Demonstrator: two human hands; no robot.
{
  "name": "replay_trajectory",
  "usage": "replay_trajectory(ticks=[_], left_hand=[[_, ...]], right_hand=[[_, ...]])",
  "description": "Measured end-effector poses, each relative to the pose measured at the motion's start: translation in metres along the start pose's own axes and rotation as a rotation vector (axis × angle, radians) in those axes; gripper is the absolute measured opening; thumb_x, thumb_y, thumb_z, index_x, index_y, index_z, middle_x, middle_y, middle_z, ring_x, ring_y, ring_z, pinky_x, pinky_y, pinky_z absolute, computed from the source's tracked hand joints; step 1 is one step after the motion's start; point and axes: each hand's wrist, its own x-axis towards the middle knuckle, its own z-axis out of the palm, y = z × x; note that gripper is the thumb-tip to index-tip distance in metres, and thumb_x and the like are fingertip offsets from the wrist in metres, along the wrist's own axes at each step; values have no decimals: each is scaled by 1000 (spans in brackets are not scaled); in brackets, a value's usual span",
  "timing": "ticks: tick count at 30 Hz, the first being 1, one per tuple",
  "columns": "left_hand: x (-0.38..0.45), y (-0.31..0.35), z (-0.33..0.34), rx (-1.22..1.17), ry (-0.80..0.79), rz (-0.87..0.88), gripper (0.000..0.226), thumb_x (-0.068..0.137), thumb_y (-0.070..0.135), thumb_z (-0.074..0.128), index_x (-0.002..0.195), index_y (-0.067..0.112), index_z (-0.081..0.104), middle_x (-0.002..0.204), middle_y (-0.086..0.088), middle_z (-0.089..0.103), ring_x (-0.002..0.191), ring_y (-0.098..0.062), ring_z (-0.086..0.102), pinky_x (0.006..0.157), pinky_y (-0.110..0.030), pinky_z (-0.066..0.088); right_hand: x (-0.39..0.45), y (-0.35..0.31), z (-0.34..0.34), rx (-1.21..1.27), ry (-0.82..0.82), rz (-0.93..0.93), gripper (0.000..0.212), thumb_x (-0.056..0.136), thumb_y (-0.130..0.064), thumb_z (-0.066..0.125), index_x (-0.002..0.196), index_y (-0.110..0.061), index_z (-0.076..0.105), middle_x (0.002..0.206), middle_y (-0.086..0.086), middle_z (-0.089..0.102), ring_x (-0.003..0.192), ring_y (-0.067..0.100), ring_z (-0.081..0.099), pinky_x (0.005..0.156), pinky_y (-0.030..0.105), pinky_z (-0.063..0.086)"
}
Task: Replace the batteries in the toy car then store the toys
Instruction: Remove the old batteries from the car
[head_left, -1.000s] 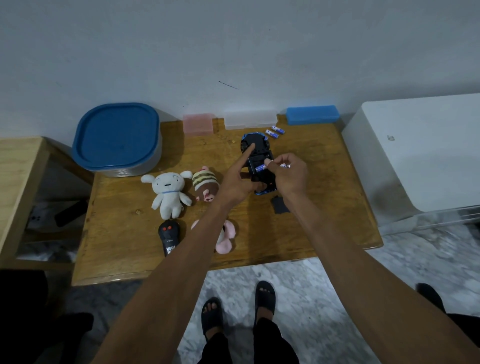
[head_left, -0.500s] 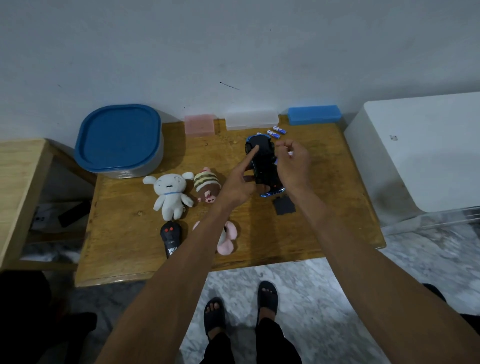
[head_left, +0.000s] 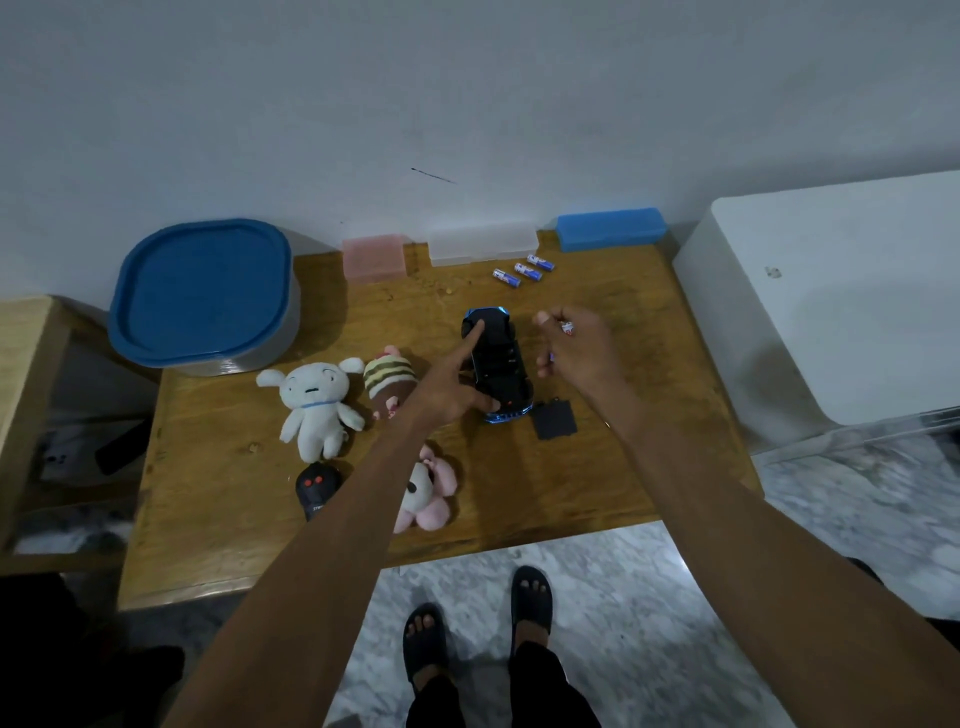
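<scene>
The right hand (head_left: 576, 348) has drawn away rightward from the upturned black-and-blue plastic toy car (head_left: 497, 366), fingers curled round a small battery. The left hand (head_left: 447, 387) still steadies the car on the wooden table (head_left: 218, 467), forefinger extended along its underside.

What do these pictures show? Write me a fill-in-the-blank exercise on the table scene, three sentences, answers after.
1. Loose on the wooden table near the clear box lie ___ batteries.
2. The left hand holds the ___ steady, belly up.
3. The black battery cover lies on the table to the ___ of the toy car.

Missing words: three; toy car; right
</scene>
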Motion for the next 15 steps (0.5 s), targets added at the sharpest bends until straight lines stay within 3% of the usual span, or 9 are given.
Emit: replay_trajectory(ticks=[2,4,7,10,15], left_hand=[[3,-1,-1,28,-1,-36,119,71,-20,76,160,34,18,155,-15,38,135,-35,48,107,-46,48],[6,-1,-1,58,1,-53,119,71,-20,76,160,32,16,158,-14,34,141,-35,41,107,-39,47],[8,0,0,34,11,-65,117,73,-22,74,161,29,15,159,-15,31,141,-35,39,90,-24,53],[12,0,0,70,16,-91,120,72,-19,77,160,33,14,158,-13,32,139,-34,43,101,-40,51],[20,11,4,348,75,-150,125,70,4,88,160,39,8,156,-9,29,140,-36,38,109,-56,44]], right_hand=[[4,9,-2,-27,-3,11,18,102,-24,55,108,-11,65,91,7,67,54,10,61,50,25,54],[8,16,-4,-52,-3,3,14,102,-24,55,107,-14,65,97,5,66,60,12,61,51,25,51],[14,26,-8,-106,19,-59,14,101,-24,57,105,-16,66,103,0,67,85,16,64,70,35,56],[18,31,-12,-171,38,-105,18,100,-26,60,106,-12,70,104,3,70,95,15,63,81,34,52],[26,34,-27,-199,90,-130,19,95,-33,66,102,-16,72,95,-3,72,85,8,64,72,25,51]])
